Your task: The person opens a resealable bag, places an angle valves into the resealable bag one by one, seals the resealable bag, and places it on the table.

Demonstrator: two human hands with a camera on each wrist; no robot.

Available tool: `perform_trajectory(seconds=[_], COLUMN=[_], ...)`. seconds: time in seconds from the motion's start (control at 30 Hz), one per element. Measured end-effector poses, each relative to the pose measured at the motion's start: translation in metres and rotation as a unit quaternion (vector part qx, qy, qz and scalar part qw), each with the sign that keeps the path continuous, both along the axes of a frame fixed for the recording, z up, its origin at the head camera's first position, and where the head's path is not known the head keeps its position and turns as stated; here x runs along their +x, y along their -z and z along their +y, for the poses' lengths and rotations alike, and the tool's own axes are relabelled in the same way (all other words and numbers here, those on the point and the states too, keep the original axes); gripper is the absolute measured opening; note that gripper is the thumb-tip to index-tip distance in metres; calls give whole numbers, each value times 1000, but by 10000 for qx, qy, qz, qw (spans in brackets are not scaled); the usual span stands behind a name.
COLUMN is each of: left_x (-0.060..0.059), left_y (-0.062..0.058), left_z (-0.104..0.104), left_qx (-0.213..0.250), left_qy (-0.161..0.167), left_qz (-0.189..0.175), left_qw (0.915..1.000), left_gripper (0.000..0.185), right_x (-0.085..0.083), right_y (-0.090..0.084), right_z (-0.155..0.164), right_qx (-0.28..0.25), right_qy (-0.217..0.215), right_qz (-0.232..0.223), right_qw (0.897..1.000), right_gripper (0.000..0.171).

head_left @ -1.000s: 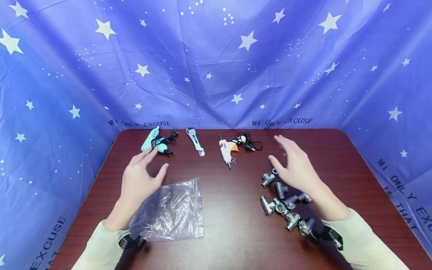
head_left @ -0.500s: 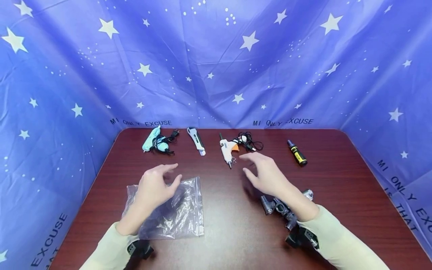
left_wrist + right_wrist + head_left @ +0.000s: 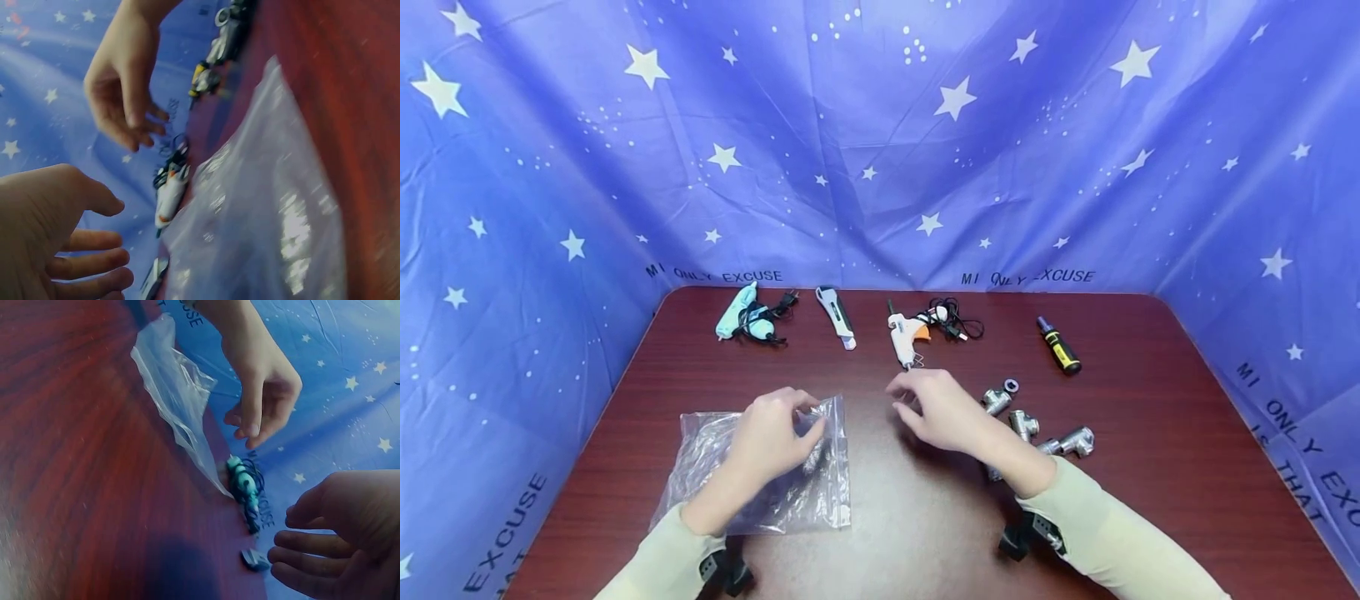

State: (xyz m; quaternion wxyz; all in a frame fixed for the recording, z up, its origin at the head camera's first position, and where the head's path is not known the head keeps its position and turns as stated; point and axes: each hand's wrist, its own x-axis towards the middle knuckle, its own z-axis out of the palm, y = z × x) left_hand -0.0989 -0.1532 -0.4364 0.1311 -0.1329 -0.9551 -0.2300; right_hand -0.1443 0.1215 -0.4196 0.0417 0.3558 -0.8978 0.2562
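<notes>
A clear zip-lock plastic bag (image 3: 816, 500) lies flat on the left of the table. My left hand (image 3: 771, 442) hovers over it, fingers loosely bent and holding nothing. In the left wrist view the bag (image 3: 269, 200) spreads beside that hand (image 3: 69, 234). To the right of the bag's zip edge, my right hand (image 3: 946, 414) is held above the table's middle, its fingers relaxed and apart. Its fingertips overlap the nozzle end of a white glue gun (image 3: 904, 337) in the head view. Metal pipe tees (image 3: 1078, 442) lie right of it, partly hidden by my forearm.
Along the back of the table (image 3: 1150, 375) lie a turquoise glue gun (image 3: 752, 321) with a coiled cord, a utility knife (image 3: 836, 317) and a black-and-yellow screwdriver (image 3: 1062, 348). A small metal ring (image 3: 1011, 386) sits by the tees. A starry blue curtain (image 3: 880, 125) hangs behind.
Both hands have moved inward and nearer to me, the right one leftward from over the fittings, the left one rightward over the bag. The screwdriver has come into sight.
</notes>
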Motion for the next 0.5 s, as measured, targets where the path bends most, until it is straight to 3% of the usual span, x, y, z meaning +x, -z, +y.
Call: perform_trajectory(seconds=[0.17, 0.33, 0.5], left_x=[7, 12, 14], left_y=[10, 24, 32], left_z=[9, 18, 23], left_qx=[-312, -367, -404], left_qy=[57, 130, 159], left_qz=[-386, -1013, -1177], left_qw=[9988, 9941, 9921], left_gripper=[35, 46, 43], right_x=[4, 8, 9], right_y=[8, 15, 20], right_z=[-16, -29, -39], right_qx=[216, 460, 550], right_qy=[-458, -753, -802], right_qz=[101, -165, -422], right_qw=[9987, 9960, 9944], right_gripper=[8, 5, 7])
